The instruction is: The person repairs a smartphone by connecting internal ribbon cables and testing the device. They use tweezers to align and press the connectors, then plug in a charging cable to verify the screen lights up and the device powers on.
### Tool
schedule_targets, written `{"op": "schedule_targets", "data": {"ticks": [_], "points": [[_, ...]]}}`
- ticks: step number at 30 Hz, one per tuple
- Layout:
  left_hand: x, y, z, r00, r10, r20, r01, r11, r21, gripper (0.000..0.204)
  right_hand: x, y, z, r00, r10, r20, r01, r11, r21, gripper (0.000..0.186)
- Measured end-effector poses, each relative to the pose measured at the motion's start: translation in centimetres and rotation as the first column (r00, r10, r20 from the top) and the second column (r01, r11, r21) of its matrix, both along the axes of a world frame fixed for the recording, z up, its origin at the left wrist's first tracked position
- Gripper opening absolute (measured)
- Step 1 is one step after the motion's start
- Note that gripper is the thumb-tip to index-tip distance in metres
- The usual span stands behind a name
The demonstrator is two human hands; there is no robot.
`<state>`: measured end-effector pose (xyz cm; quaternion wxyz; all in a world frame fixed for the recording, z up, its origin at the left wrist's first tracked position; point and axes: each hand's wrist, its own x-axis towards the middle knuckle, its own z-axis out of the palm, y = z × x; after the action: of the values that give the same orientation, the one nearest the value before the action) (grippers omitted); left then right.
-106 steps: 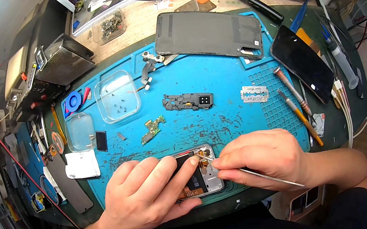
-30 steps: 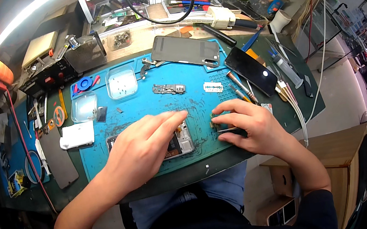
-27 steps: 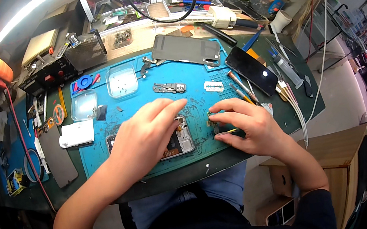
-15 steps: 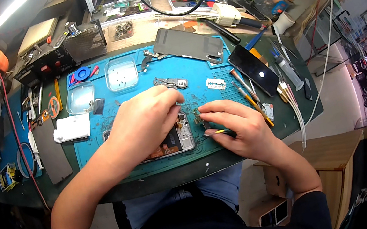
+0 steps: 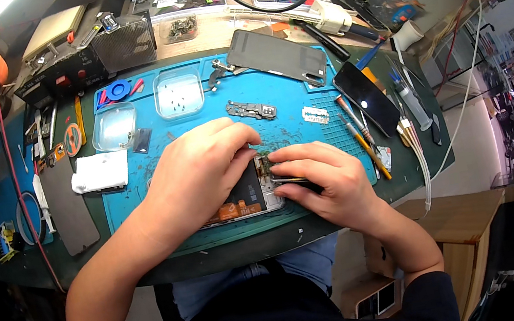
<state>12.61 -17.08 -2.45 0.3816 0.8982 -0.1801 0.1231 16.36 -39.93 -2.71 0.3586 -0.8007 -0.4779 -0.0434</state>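
Observation:
An opened phone (image 5: 249, 186) lies on the blue work mat, its dark battery and orange flex cable showing. My left hand (image 5: 200, 170) covers its left part, thumb and index finger closed at the upper edge; whatever they pinch is hidden. My right hand (image 5: 333, 181) is closed at the phone's right end. Its upper fingertips are against a small green circuit board (image 5: 264, 162), which sits at the phone's right end. A slim dark tool (image 5: 296, 181), possibly tweezers, is gripped between the right fingers and thumb.
Beyond the hands lie a dark phone part (image 5: 251, 110), a razor blade (image 5: 316, 115) and a clear tray of screws (image 5: 178, 94). A back panel (image 5: 277, 57) and a black phone (image 5: 366, 98) lie farther right, near screwdrivers (image 5: 362, 135). A white cloth (image 5: 101, 172) is at left.
My right hand has moved slightly left, bringing the small circuit board from beside the phone onto its right end. My left hand stays nearly in place. The whole view has shifted a little.

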Motion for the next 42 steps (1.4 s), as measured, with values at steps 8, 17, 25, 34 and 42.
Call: {"op": "schedule_targets", "data": {"ticks": [8,17,25,34,42], "points": [[-0.1,0.2,-0.4,1.0,0.004,0.006,-0.004,1.0,-0.01,0.011,-0.2,0.0,0.3,1.0,-0.008,-0.027,0.007,0.999,-0.036,0.027],[0.0,0.2,-0.4,1.0,0.004,0.016,-0.004,1.0,0.011,0.011,-0.3,0.2,0.5,1.0,-0.001,-0.025,0.0,0.999,-0.054,0.026],[-0.2,0.1,-0.5,1.0,0.005,0.019,-0.006,1.0,0.023,0.01,-0.8,0.3,0.2,0.997,-0.036,-0.068,0.035,0.999,-0.014,0.027],[-0.1,0.0,-0.5,1.0,-0.003,0.013,0.003,1.0,0.0,0.012,-1.6,0.5,0.2,0.995,-0.088,-0.046,0.088,0.996,-0.009,0.041],[-0.3,0.4,-0.1,0.99,-0.116,0.077,0.108,0.989,0.102,0.017,-2.5,0.7,-0.7,0.974,-0.105,0.201,0.102,0.994,0.026,0.04]]}}
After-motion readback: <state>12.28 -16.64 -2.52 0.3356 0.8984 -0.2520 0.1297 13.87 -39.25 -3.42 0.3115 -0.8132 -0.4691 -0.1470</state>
